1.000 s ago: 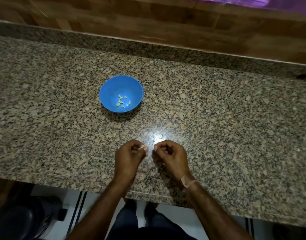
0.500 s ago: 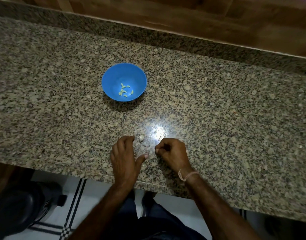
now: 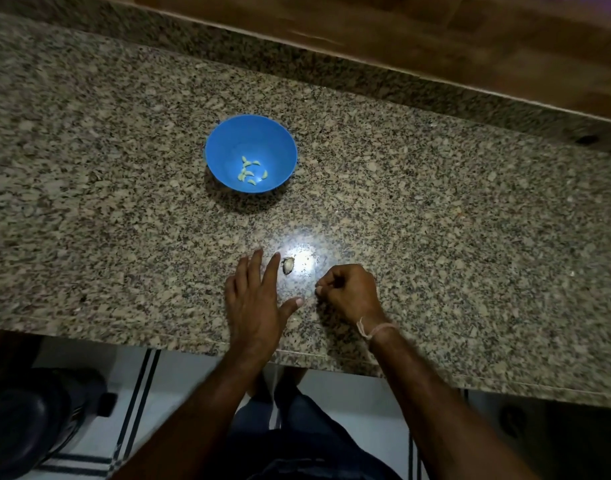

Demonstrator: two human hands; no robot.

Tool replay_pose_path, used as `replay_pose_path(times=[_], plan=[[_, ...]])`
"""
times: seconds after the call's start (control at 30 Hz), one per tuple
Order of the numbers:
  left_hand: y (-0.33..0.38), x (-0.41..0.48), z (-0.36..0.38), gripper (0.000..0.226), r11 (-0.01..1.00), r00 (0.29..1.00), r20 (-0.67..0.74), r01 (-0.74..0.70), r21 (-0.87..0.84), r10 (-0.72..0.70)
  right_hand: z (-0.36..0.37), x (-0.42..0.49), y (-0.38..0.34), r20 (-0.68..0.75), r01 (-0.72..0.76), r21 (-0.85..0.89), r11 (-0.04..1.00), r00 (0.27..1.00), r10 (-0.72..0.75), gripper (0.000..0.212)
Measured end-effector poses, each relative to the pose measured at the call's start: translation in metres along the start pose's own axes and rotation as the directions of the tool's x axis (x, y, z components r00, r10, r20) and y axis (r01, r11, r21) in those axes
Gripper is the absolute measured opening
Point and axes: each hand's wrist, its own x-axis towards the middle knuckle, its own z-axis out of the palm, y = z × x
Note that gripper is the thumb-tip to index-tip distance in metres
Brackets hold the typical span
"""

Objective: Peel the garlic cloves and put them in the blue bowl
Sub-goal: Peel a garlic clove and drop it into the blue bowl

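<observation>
**Left hand.** The left hand (image 3: 254, 299) lies flat, palm down, on the granite countertop (image 3: 470, 237) near its front edge. The fingers are straight and slightly spread and grip nothing. The thumb points out to the right. The forearm comes up over the counter edge from below.

**Right hand.** The right hand (image 3: 349, 292) rests just right of the left thumb, with the fingers curled in and the thumb set against the fingertips. Whether anything is pinched there cannot be told. A pale string band (image 3: 376, 329) circles the wrist.

**Task items.** One garlic clove (image 3: 288, 265) lies on the counter just beside the left index fingertip. Contact between the two cannot be confirmed. A bright light reflection (image 3: 303, 260) sits just to the right of the clove. The blue bowl (image 3: 228, 143) stands upright farther back, well apart from both hands. It holds several peeled cloves (image 3: 250, 172) at its bottom. The counter between the hands and the bowl carries nothing.

**Surroundings.** A wooden wall panel (image 3: 435, 39) runs behind the counter. A dark rounded object (image 3: 23, 424) sits on the floor at lower left.
</observation>
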Motion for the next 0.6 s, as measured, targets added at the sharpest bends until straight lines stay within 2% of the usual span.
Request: replay_pose_path(times=[0.17, 0.37, 0.6], plan=[[-0.001, 0.000, -0.001, 0.090, 0.999, 1.000, 0.000, -0.017, 0.039, 0.017, 0.010, -0.014, 0.004, -0.102, 0.046, 0.012, 0.999, 0.994, -0.044, 0.013], [-0.001, 0.003, 0.001, 0.090, 0.999, 1.000, 0.023, -0.019, 0.045, 0.018, 0.017, -0.023, 0.011, -0.176, 0.022, 0.255, 0.967, 0.984, 0.024, 0.014], [-0.001, 0.003, 0.001, 0.088, 0.999, 0.999, 0.043, -0.017, 0.030, 0.016, 0.027, -0.024, 0.009, -0.233, 0.034, 0.204, 0.978, 0.972, 0.015, 0.015]])
